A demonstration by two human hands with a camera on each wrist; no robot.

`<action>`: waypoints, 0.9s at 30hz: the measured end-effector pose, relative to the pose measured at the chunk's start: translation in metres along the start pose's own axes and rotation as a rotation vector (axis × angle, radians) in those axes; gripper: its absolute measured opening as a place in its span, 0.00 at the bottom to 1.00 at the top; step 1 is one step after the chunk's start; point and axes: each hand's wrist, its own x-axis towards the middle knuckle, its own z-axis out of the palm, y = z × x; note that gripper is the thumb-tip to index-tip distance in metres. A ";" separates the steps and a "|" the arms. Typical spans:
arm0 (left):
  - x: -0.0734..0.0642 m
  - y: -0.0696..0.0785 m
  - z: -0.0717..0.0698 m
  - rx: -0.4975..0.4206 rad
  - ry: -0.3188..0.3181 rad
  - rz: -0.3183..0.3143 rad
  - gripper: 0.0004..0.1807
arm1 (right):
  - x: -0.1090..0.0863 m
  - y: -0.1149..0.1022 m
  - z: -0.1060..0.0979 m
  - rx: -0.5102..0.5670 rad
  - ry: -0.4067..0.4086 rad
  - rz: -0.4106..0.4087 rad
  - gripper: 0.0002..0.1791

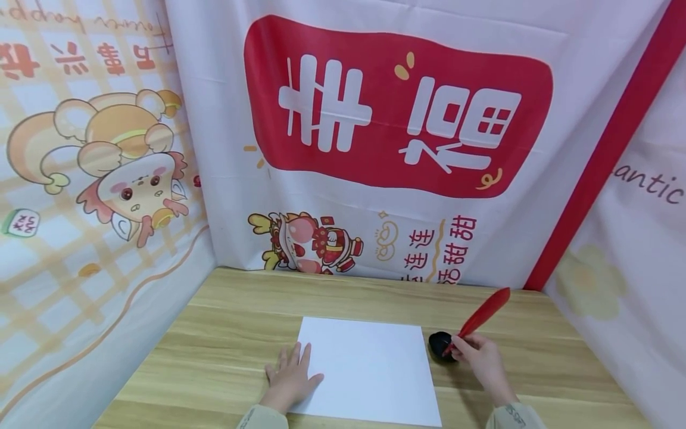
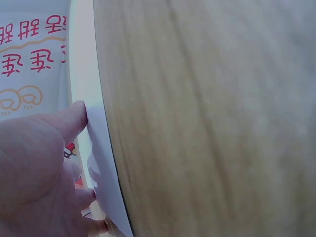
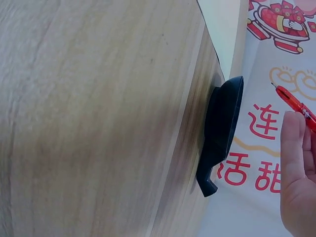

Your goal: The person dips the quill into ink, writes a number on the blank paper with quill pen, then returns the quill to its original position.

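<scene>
A blank white sheet of paper [image 1: 370, 369] lies on the wooden table. My left hand [image 1: 292, 381] rests with spread fingers over the sheet's left edge; in the left wrist view its thumb and fingertips press near the paper's edge [image 2: 106, 163]. Between thumb and fingers, my right hand [image 1: 486, 363] pinches a red feather pen [image 1: 489, 308], its plume slanting up to the right. Just left of that hand, right of the paper, sits a small black dish-like stand [image 1: 437, 342] with a short spout-like arm. The pen's bare writing tip [image 3: 276, 87] shows apart from the stand in the right wrist view.
The wood-grain table [image 1: 214, 339] ends at a white printed cloth [image 1: 225, 179] hanging behind it. More printed cloth hangs at the left [image 1: 48, 250] and right [image 1: 638, 238], close to the table's sides.
</scene>
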 end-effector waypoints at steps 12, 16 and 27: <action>0.001 0.000 0.000 0.005 0.005 0.002 0.40 | 0.001 -0.002 0.001 -0.013 0.031 0.011 0.11; -0.001 0.002 -0.002 -0.004 0.001 -0.001 0.40 | 0.003 -0.001 0.001 -0.005 0.038 -0.001 0.11; -0.004 0.005 -0.008 -0.001 -0.008 -0.002 0.40 | 0.006 0.004 -0.001 -0.108 0.051 0.000 0.13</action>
